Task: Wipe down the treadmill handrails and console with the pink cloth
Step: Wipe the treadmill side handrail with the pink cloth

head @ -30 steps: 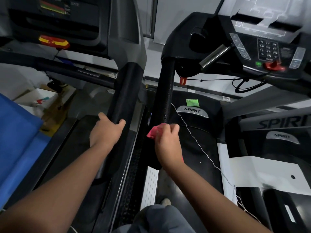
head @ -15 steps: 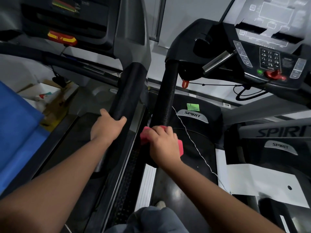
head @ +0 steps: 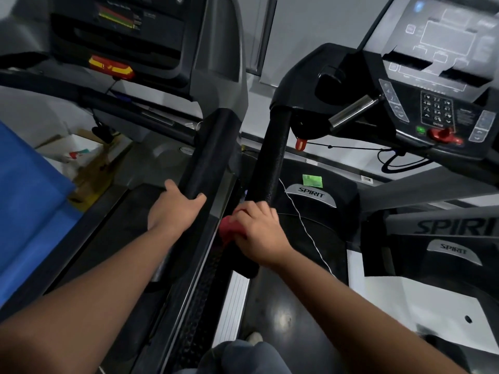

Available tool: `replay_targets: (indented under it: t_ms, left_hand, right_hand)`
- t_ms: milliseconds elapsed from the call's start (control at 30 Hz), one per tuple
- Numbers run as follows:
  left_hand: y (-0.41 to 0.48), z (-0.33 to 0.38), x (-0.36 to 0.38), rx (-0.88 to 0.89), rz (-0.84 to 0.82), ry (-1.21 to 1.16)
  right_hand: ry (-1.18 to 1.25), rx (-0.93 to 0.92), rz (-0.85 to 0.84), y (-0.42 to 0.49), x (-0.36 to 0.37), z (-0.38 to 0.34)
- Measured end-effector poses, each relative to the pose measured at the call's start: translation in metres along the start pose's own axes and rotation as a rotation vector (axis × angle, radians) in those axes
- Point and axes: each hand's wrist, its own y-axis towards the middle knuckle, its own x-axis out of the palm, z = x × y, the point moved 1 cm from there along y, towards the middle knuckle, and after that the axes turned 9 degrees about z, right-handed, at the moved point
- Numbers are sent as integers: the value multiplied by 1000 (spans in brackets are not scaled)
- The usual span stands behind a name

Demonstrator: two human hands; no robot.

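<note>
Pink cloth (head: pixel 228 227), one; handrails (head: pixel 270 163), two.

I see pink cloth (head: pixel 229 228) mostly under rt hand (head: pixel 260 233). Console (head: pixel 442 47) cut off at top edge, blurry, unreadable.

A gym: two treadmills side by side, padded handrails (head: pixel 209 155), keypad console (head: pixel 437 109), "SPIRIT" logos.

Pink cloth (head: pixel 229 228), black handrail (head: pixel 270 163)
</note>
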Motion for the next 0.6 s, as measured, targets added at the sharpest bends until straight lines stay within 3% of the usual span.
replay_targets:
  t_ms: [133, 233, 333, 400, 533, 600]
  left_hand:
    - [-1, 1, 0, -3, 0, 25]
    - [-2, 0, 0, -6, -2, 18]
    - [-1, 0, -1, -11, -11, 2]
    - [-1, 1, -1, -12, -14, -2]
    - [0, 1, 0, -11, 1, 10]
    - [0, 1, 0, -8, 4, 19]
  right_hand:
    - [-291, -176, -74, 3, 17, -36]
    - [-239, -268, -81, -3, 15, -40]
    - [14, -222, -66, -3, 4, -8]
    - [53, -167, -39, -3, -1, 10]
    - [-113, -58, -11, 9, 6, -8]
    - [-217, -121, -71, 10, 13, -31]
